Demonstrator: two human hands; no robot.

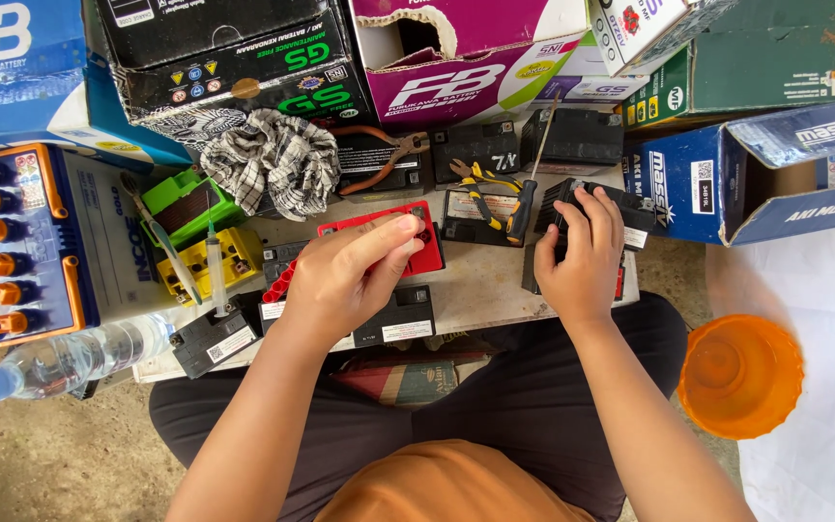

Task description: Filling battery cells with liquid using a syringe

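Note:
My left hand [345, 275] hovers over a red-topped small battery [429, 253], thumb and forefinger pinched together at its edge; what they pinch is too small to tell. My right hand [580, 256] grips a black small battery [630, 208] on the low work board [495, 290]. Between the hands lies a screwdriver [526, 198] with a black and yellow handle, resting on another black battery [475, 217]. A further black battery [400, 317] sits just under my left hand.
Pliers [379, 159], yellow-handled cutters [480, 179], a checked rag [277, 159], a syringe [215, 266], green and yellow batteries sit on the board. A large battery with orange caps [12, 242], a water bottle [60, 362], cardboard boxes behind, an orange bowl [738, 372] right.

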